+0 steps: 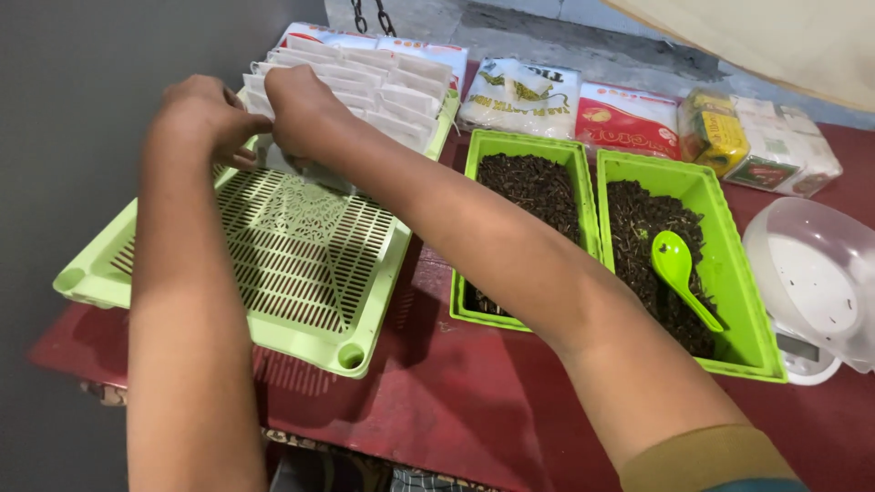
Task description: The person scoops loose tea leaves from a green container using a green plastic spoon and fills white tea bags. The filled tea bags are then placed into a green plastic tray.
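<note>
Both my hands reach to the far end of a light green slotted tray (310,273) on a red table. My left hand (202,117) and my right hand (296,109) pinch the edges of a small white paper sachet (314,173) that hangs just above the tray's grid. Right behind them, rows of several more white sachets (383,87) stand packed on the tray's far part. The sachet's upper part is hidden by my fingers.
Two green bins (583,210) of dark dried leaves sit at centre right; the right one (738,273) holds a green plastic spoon (679,273). Packaged bags (629,118) line the back. A clear plastic bowl on a white scale (811,292) stands at the far right.
</note>
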